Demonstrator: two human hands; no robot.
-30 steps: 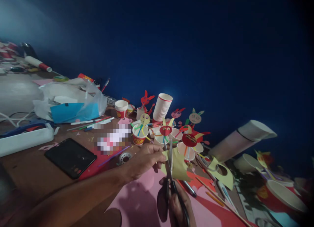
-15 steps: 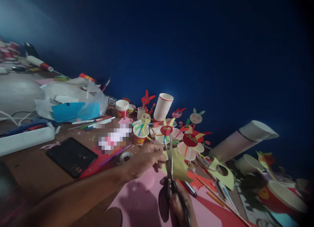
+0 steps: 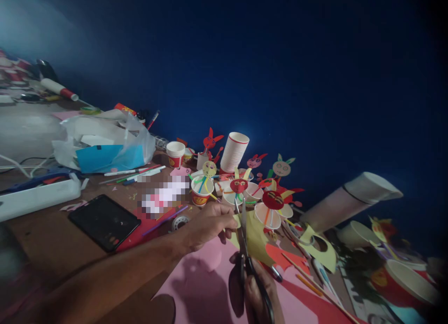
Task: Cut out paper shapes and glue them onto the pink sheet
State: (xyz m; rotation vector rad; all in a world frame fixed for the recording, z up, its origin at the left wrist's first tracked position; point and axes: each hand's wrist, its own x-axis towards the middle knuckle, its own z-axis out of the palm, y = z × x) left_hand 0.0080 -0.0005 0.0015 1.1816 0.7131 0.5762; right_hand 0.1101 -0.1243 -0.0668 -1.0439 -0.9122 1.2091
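Note:
My left hand (image 3: pixel 213 224) pinches the left edge of a sheet of yellow paper (image 3: pixel 255 233). Black-handled scissors (image 3: pixel 242 237) are gripped in my right hand (image 3: pixel 261 286), thumb and fingers in the loops. Their blades point away from me, slightly apart, and lie across the yellow paper just right of my left fingertips. Below both hands spreads a pink sheet (image 3: pixel 196 289). Beyond the blades stand paper cups with paper faces on coloured strips, among them a red face with yellow ears (image 3: pixel 239 185) and a darker red face (image 3: pixel 273 200).
A black phone or tablet (image 3: pixel 105 222) lies left of my forearm, near a white power strip (image 3: pixel 40 196). Behind are a plastic bag (image 3: pixel 105 142) and a tall cup stack (image 3: pixel 235 151). A flask (image 3: pixel 350 200) leans at right, beyond a yellow sheet with a hole (image 3: pixel 327 256).
The view has shifted slightly, so things sit a little further right. The scissor blades are a bit closer together. Both hands keep their holds.

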